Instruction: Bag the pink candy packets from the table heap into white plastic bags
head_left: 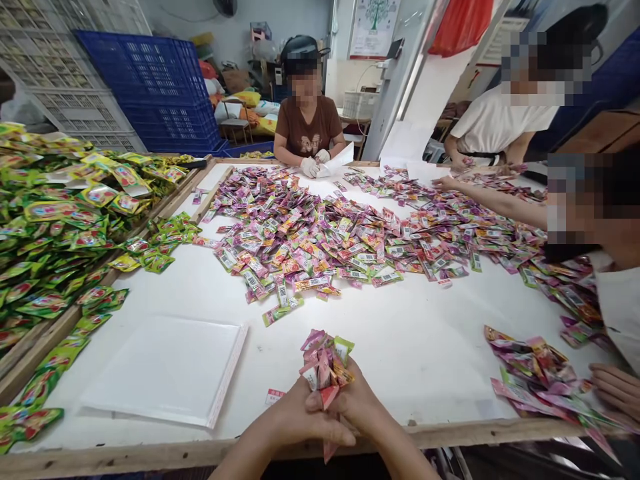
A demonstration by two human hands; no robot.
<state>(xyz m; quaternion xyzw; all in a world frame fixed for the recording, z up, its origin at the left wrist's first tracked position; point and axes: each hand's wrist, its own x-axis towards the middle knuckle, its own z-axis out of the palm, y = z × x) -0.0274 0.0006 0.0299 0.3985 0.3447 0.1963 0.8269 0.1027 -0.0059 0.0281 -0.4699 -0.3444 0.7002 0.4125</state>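
A bunch of small snack packets (326,363), pink, purple and green, is clasped between my two hands above the table's front edge. My left hand (295,413) wraps it from the left, thumb across the front. My right hand (357,400) closes round it from the right, and the two hands touch. Packet ends stick out above the hands, and one tip shows below. To the left, a white plastic bag (170,370) lies flat on the table (415,353). Beyond my hands spreads a big heap of the same packets (320,233).
Green and yellow packets (65,213) are piled at the left behind a wooden strip (55,327). A small packet pile (540,380) lies at the right by a co-worker's hand (615,387). Other people work at the far and right sides. Blue crates (155,87) stand behind.
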